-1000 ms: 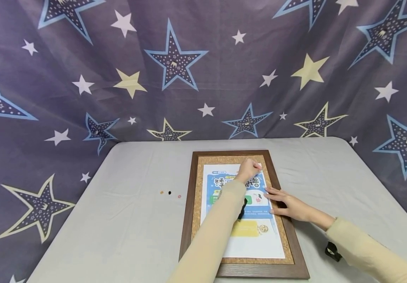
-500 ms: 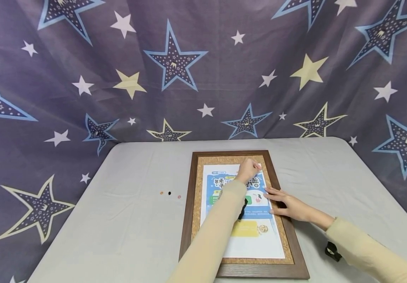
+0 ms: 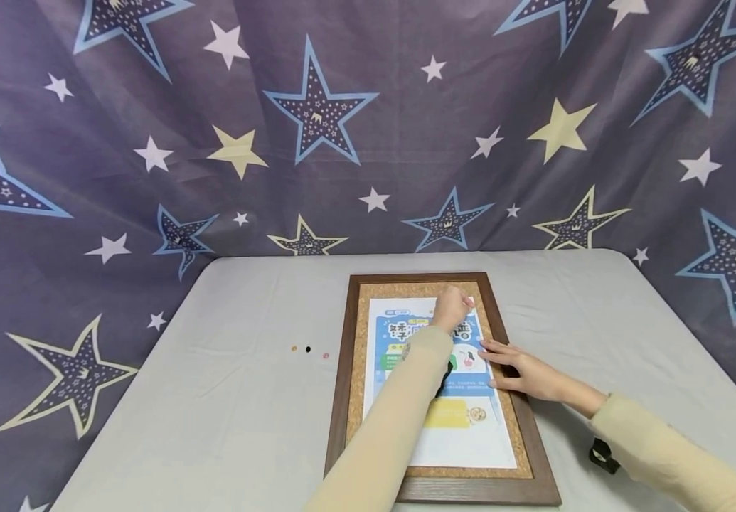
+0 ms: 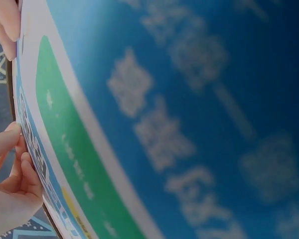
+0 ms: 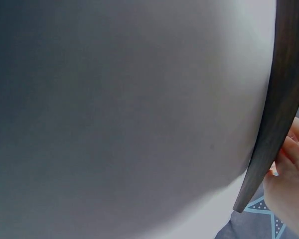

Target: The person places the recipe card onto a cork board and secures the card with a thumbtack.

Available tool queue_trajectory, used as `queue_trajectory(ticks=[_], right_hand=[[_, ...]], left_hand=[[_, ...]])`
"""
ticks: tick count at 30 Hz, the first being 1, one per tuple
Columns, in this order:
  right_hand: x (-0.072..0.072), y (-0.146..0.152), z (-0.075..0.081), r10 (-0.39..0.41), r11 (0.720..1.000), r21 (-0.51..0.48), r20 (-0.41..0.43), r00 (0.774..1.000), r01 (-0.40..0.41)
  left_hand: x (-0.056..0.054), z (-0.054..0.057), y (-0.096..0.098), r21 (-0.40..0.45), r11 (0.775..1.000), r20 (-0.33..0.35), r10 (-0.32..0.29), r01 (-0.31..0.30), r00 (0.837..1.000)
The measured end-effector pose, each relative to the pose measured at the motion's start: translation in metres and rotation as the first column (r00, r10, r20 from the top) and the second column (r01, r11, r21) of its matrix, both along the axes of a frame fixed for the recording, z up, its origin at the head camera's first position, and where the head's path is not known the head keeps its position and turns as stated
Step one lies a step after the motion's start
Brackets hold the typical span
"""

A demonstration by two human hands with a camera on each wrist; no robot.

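Note:
A printed poster (image 3: 464,448) in blue, white and yellow lies on a cork board (image 3: 385,290) with a brown wooden frame (image 3: 342,398). At the poster's top right corner my left hand (image 3: 452,307) pinches, fingertips right at the surface; the small pin between them is hidden. The left wrist view shows that hand (image 4: 15,184) with thumb and fingers drawn together against the paper. My right hand (image 3: 528,373) reaches over the frame's right side, its spread fingers (image 3: 498,348) resting on the poster's right edge.
Three tiny pin-like pieces lie left of the frame: an orange one (image 3: 294,348), a black one (image 3: 308,349) and a pink one (image 3: 326,355). A pale cloth (image 3: 246,412) covers the table. Behind hangs a star-patterned curtain (image 3: 400,128).
My left wrist and sleeve have shifted slightly to the right, while the fingertips stay at the poster's corner. The right hand keeps its place.

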State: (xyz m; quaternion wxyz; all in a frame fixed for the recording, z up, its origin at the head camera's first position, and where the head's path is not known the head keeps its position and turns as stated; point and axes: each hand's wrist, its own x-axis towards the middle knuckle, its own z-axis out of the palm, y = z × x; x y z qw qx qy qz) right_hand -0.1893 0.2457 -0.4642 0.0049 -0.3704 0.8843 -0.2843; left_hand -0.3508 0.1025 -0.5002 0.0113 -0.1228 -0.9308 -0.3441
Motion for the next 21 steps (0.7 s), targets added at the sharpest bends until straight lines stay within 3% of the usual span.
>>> queue_trajectory(ticks=[2, 4, 5, 6, 7, 10, 12, 13, 14, 16, 21], right_hand=[[0.000, -0.001, 0.000, 0.005, 1.000, -0.004, 0.000, 1.000, -0.005], [0.000, -0.001, 0.000, 0.004, 1.000, -0.005, 0.004, 1.000, -0.004], [0.000, -0.001, 0.000, 0.002, 1.000, -0.003, 0.003, 1.000, -0.002], [0.000, -0.001, 0.000, 0.001, 1.000, -0.002, 0.003, 1.000, -0.001], [0.000, -0.001, 0.000, -0.002, 1.000, 0.000, 0.002, 1.000, 0.002], [-0.001, -0.001, 0.001, -0.004, 1.000, 0.011, 0.001, 1.000, 0.004], [-0.001, -0.001, 0.001, -0.004, 1.000, 0.014, 0.002, 1.000, 0.004], [-0.001, -0.001, 0.001, -0.003, 1.000, 0.014, 0.005, 1.000, 0.003], [-0.002, -0.001, 0.002, -0.003, 1.000, 0.015, 0.009, 1.000, 0.003], [-0.002, -0.001, 0.002, -0.003, 1.000, 0.016, 0.017, 1.000, 0.002], [-0.001, -0.001, 0.001, -0.001, 1.000, 0.011, 0.030, 1.000, 0.000]], left_hand=[[0.030, 0.038, -0.007, -0.009, 1.000, 0.088, 0.015, -0.014, 0.996], [0.043, 0.052, -0.010, -0.016, 0.999, 0.080, 0.032, -0.031, 0.996], [0.043, 0.053, -0.010, -0.025, 0.999, 0.088, 0.031, -0.029, 0.996], [0.036, 0.042, -0.009, -0.003, 1.000, 0.044, 0.018, -0.018, 0.999], [0.020, 0.021, -0.006, 0.008, 1.000, 0.001, 0.013, -0.013, 1.000], [-0.040, -0.057, 0.006, 0.043, 0.998, -0.114, -0.030, 0.035, 0.993], [-0.070, -0.096, 0.011, 0.063, 0.995, -0.171, -0.070, 0.082, 0.983], [-0.078, -0.103, 0.011, 0.066, 0.993, -0.128, -0.088, 0.098, 0.988], [-0.078, -0.101, 0.009, 0.072, 0.990, -0.089, -0.112, 0.119, 0.990], [-0.068, -0.085, 0.002, 0.072, 0.985, -0.044, -0.155, 0.158, 0.987], [-0.049, -0.059, -0.018, 0.056, 0.960, -0.077, -0.271, 0.276, 0.959]])
